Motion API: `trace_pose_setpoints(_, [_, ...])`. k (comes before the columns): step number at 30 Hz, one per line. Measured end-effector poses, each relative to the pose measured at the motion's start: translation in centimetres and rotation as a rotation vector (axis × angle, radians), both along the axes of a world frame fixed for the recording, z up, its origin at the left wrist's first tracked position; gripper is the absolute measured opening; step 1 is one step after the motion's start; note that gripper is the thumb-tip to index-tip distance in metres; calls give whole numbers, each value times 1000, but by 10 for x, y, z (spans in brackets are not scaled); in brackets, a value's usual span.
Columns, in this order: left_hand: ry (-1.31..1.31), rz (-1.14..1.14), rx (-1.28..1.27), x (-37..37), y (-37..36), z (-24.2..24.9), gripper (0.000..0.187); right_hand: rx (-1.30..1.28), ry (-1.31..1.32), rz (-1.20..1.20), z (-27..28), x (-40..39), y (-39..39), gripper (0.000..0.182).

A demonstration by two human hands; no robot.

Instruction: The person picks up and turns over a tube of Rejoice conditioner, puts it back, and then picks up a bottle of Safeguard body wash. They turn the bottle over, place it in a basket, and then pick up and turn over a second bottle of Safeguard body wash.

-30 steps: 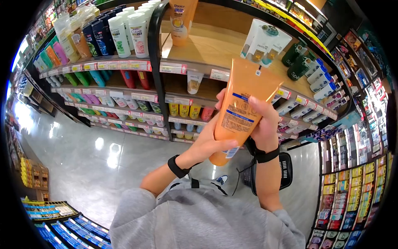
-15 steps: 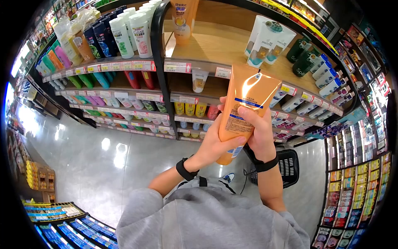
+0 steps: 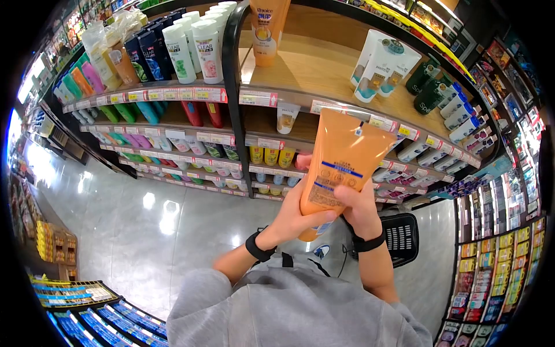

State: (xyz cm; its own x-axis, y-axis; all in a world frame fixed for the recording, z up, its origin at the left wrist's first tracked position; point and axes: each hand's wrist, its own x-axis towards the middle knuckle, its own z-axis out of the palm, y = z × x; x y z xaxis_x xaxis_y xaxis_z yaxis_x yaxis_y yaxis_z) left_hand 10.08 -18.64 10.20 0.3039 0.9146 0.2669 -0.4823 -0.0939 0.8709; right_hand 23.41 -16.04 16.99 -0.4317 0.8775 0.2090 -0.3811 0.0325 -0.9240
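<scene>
Between both hands I hold a large orange squeeze tube [image 3: 341, 168], its flat crimped end pointing up and away and its cap end toward me. Printed text and a blue band face up at me. My left hand [image 3: 295, 214] wraps the lower left side, thumb across the front. My right hand [image 3: 359, 208] grips the right side, its thumb resting on the printed text. Some fingers are hidden behind the tube. A similar orange Rejoice tube [image 3: 267, 34] stands on the upper shelf ahead.
White Pantene tubes [image 3: 378, 72] and dark green bottles [image 3: 428, 95] stand on the upper wooden shelf [image 3: 312, 69]. White Clear bottles [image 3: 207, 52] are left of the black divider [image 3: 232, 87]. A black shopping basket [image 3: 411, 237] sits on the grey floor [image 3: 133, 231] at my right.
The orange tube has come down slightly and tipped, so the glare on its upper part has faded. Both hands keep their hold. The shelves appear shifted a little right and down.
</scene>
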Motion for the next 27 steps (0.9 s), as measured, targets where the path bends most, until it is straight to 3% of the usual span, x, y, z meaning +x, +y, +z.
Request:
trace_pose_setpoints(1, [4, -37, 9, -5, -1, 0, 67, 9, -11, 74, -4, -2, 1, 77])
trace_pose_setpoints(4, [31, -134, 2, -17, -6, 1, 67, 19, 26, 202, -16, -4, -1, 82])
trace_pose_setpoints(8, [109, -125, -18, -22, -8, 0, 68, -156, 11, 69, -19, -8, -6, 79])
trace_pose_setpoints(12, [383, -47, 117, -33, -5, -11, 75, -151, -3, 41, -6, -14, -5, 76])
trace_pose_setpoints(15, [405, -123, 23, -38, -5, -31, 82, -145, 21, 13, -9, -15, 0, 76])
trace_pose_setpoints(18, [-22, -339, -191, -33, -9, -37, 85, -239, 154, 6, -1, -11, 11, 77])
trace_pose_setpoints(22, [-287, -416, -301, -23, -19, -24, 84, -289, 261, 96, 3, -3, 24, 80])
trace_pose_setpoints(27, [-157, -391, -254, -23, -25, -23, 81, -214, 402, 246, 2, -7, 32, 95])
